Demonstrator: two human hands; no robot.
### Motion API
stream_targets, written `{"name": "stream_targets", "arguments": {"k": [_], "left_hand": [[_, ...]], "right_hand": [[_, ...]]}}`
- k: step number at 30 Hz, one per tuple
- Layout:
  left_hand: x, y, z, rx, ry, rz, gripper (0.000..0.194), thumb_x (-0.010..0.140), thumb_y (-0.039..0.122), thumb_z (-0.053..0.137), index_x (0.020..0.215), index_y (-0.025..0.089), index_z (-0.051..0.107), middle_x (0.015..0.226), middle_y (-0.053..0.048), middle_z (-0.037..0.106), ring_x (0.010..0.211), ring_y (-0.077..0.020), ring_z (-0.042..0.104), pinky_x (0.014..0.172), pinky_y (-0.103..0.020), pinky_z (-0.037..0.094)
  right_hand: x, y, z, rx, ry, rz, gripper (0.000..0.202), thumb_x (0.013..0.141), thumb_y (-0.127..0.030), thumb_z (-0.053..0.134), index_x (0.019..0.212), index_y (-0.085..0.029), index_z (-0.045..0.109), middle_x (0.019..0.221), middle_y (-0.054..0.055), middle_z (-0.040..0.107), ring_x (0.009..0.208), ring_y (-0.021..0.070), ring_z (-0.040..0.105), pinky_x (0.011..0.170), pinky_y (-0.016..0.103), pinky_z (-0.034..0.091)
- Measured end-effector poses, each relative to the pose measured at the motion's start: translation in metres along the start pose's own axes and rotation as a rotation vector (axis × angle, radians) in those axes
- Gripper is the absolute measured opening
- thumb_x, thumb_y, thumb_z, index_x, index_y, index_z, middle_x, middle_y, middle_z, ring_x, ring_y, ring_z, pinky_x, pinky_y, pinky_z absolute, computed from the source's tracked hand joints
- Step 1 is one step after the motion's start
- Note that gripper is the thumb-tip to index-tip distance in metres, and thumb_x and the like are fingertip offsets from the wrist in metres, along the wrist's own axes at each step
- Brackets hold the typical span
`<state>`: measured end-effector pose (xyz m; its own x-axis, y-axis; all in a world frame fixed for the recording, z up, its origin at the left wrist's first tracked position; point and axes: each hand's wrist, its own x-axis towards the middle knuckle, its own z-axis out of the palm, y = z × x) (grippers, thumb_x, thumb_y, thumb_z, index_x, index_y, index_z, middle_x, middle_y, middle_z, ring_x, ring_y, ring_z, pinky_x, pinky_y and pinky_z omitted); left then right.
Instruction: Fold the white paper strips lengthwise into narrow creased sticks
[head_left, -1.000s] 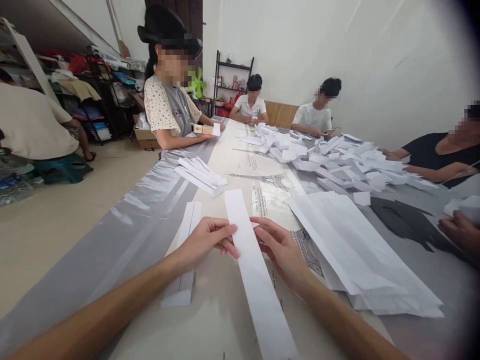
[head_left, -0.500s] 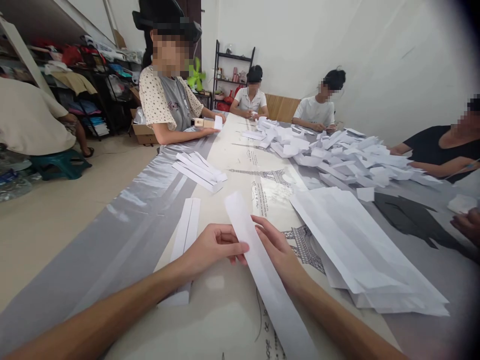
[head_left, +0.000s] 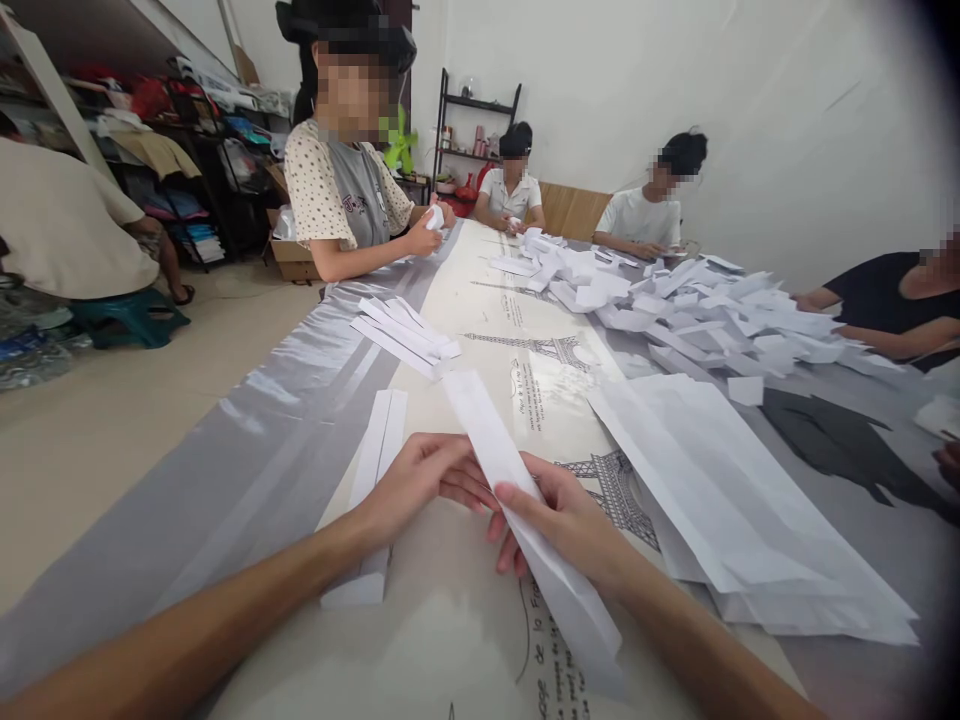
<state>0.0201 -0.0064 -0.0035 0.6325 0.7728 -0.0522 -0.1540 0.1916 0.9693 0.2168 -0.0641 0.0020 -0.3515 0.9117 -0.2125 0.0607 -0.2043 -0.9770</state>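
A long folded white paper strip (head_left: pixel 487 430) slants across the middle, above the printed table cover. My right hand (head_left: pixel 562 510) grips it, thumb on top and fingers beneath. My left hand (head_left: pixel 435 475) is at the strip's left edge, its fingers extended and partly hidden behind the paper. Left of my left hand lies a folded paper piece (head_left: pixel 367 460) on the table. Farther up rests a group of folded strips (head_left: pixel 405 335). Large flat white sheets (head_left: pixel 720 490) are stacked to the right of my right hand.
A big heap of folded white papers (head_left: pixel 697 310) covers the far right of the table (head_left: pixel 247 450). A dark flat item (head_left: pixel 832 440) lies near the right edge. Several people sit around; one at the left far side holds a small white item (head_left: pixel 435 218).
My right thumb has come over the top of the strip, while my left thumb has left its surface. The strip's near end has bent. The person at the left far side has folded hands around the paper.
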Motion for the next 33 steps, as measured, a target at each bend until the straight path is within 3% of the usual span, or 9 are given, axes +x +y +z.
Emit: {"name": "stream_targets", "arguments": {"k": [3,8,10,15,23,27,30,33], "left_hand": [[0.002,0.0,-0.003,-0.056,0.022,0.009,0.069,0.095,0.07,0.043,0.086,0.01,0.076,0.079,-0.016,0.075,0.069,-0.0237,0.072,0.063,-0.031,0.055],[0.006,-0.002,-0.008,0.158,0.208,0.083,0.044,0.088,0.054,0.071,0.074,0.012,0.071,0.061,-0.007,0.069,0.054,-0.0152,0.062,0.053,-0.025,0.047],[0.007,-0.002,-0.012,0.179,0.25,0.103,0.045,0.091,0.053,0.068,0.07,0.013,0.069,0.058,-0.006,0.068,0.053,-0.0149,0.062,0.054,-0.025,0.046],[0.012,0.002,-0.026,0.114,0.328,0.135,0.051,0.094,0.055,0.062,0.064,0.013,0.067,0.061,-0.007,0.067,0.054,-0.0142,0.062,0.051,-0.024,0.041],[0.013,0.016,-0.038,0.068,0.455,0.206,0.045,0.087,0.05,0.072,0.062,0.013,0.066,0.055,-0.004,0.061,0.05,-0.0106,0.055,0.047,-0.022,0.036],[0.016,0.016,-0.047,0.044,0.534,0.231,0.04,0.086,0.044,0.073,0.062,0.013,0.066,0.054,-0.003,0.061,0.048,-0.0101,0.055,0.046,-0.022,0.037],[0.019,0.018,-0.057,-0.013,0.648,0.255,0.032,0.083,0.035,0.074,0.063,0.012,0.067,0.055,-0.003,0.062,0.047,-0.0098,0.055,0.045,-0.021,0.039],[0.021,0.023,-0.067,-0.082,0.733,0.27,0.024,0.081,0.028,0.072,0.064,0.012,0.066,0.057,-0.003,0.063,0.046,-0.0094,0.056,0.045,-0.02,0.041]], "right_hand": [[0.0,0.001,-0.001,-0.015,-0.005,0.039,0.031,0.095,-0.052,0.063,0.104,-0.022,0.061,0.082,0.003,0.075,0.059,0.0205,0.074,0.052,0.031,0.058],[0.002,0.006,-0.001,0.0,-0.05,0.089,0.034,0.093,-0.045,0.068,0.117,-0.022,0.06,0.088,0.006,0.079,0.063,0.0211,0.075,0.057,0.032,0.06],[0.001,0.006,-0.002,0.025,-0.058,0.099,0.032,0.092,-0.043,0.07,0.114,-0.021,0.063,0.092,0.007,0.08,0.068,0.0207,0.076,0.061,0.032,0.061],[-0.002,-0.001,-0.005,0.009,-0.086,0.16,0.03,0.089,-0.046,0.072,0.082,-0.017,0.072,0.088,0.008,0.08,0.069,0.0197,0.076,0.06,0.03,0.06],[-0.004,-0.001,-0.011,0.008,-0.073,0.19,0.039,0.092,-0.057,0.065,0.089,-0.02,0.078,0.099,0.011,0.079,0.076,0.023,0.077,0.066,0.036,0.062],[-0.006,-0.001,-0.011,0.101,-0.062,0.128,0.043,0.095,-0.059,0.06,0.116,-0.024,0.074,0.116,0.012,0.076,0.087,0.0265,0.077,0.077,0.043,0.063],[-0.008,-0.005,-0.014,0.18,-0.02,-0.027,0.059,0.097,-0.063,0.054,0.148,-0.034,0.05,0.133,0.011,0.068,0.103,0.03,0.074,0.087,0.049,0.06],[-0.011,-0.007,-0.02,0.169,-0.032,-0.151,0.079,0.091,-0.07,0.057,0.159,-0.041,0.03,0.144,0.011,0.06,0.107,0.034,0.072,0.078,0.049,0.063]]}}
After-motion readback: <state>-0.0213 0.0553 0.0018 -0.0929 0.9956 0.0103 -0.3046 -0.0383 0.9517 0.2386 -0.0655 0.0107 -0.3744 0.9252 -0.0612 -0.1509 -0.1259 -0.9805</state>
